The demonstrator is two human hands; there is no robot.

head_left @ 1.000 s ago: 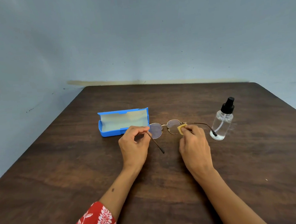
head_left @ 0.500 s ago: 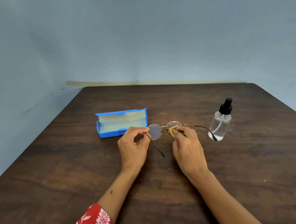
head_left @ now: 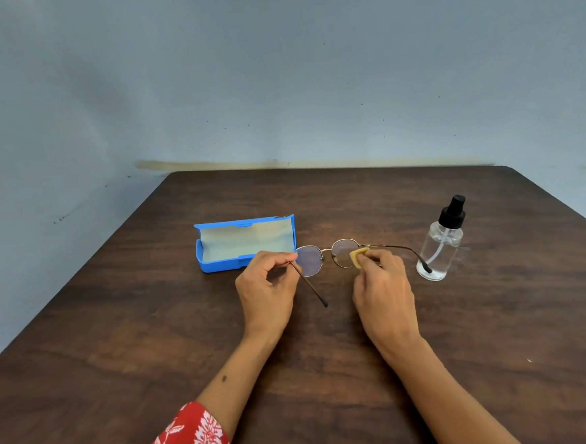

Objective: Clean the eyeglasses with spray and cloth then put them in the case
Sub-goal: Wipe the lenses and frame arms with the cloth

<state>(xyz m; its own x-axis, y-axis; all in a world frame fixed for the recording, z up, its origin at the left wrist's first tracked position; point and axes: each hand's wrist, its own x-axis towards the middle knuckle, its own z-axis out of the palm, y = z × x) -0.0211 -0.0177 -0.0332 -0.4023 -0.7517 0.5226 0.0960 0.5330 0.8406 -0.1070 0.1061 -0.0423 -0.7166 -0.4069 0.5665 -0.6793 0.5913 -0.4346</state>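
**Head view: both hands on the eyeglasses, cloth against the right-hand lens**

The head camera looks down on a dark wooden table (head_left: 328,374) set against a pale blue-grey wall (head_left: 275,68). The eyeglasses (head_left: 328,259), thin metal frames with round lenses, are held just above the table near its middle, temples unfolded. The left hand (head_left: 266,290) pinches the frame at the outer edge of the left-side lens, fingers curled, thumb and forefinger meeting at the hinge; the temple on that side slants down toward the viewer past the hand. The right hand (head_left: 383,293) grips a small folded yellow cloth (head_left: 357,257) between its fingertips and presses it to the outer part of the other lens. The far temple runs out to the right, its dark tip lying in front of the spray bottle (head_left: 440,247).

The bottle is clear with a black pump top, standing upright on the table just right of the glasses. To the left, behind the left hand, the blue case (head_left: 245,243) lies open, its pale lining showing. A red sleeve (head_left: 191,440) with white flowers covers the left forearm at the bottom edge.
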